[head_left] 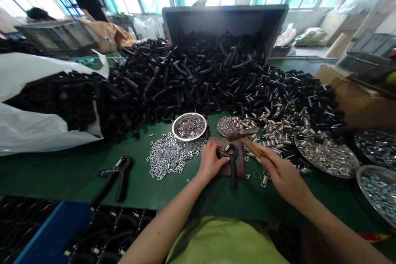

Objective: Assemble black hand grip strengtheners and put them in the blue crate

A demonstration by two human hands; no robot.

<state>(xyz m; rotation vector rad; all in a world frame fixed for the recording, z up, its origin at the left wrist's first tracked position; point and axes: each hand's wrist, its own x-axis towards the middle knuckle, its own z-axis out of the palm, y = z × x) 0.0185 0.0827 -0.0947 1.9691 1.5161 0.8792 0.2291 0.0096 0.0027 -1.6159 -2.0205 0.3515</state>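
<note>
My left hand (211,160) is closed on a black hand grip strengthener (233,169), pressing it against a brown metal block (241,164). A coil spring shows near the top of the strengthener. My right hand (278,173) grips the wooden handle of a hammer (244,134), whose head hovers just above the block and the strengthener. Beyond the block are a steel bowl of small metal parts (189,127) and a smaller dish of tiny parts (225,126). Another black grip strengthener (119,177) lies on the green table to the left.
Loose nuts or washers (171,154) lie left of the block; springs (278,132) are scattered to the right. Black handles (192,74) are heaped behind, spilling from a grey bin (225,9). Trays of metal parts (328,154) stand at right. A person (89,4) stands far left.
</note>
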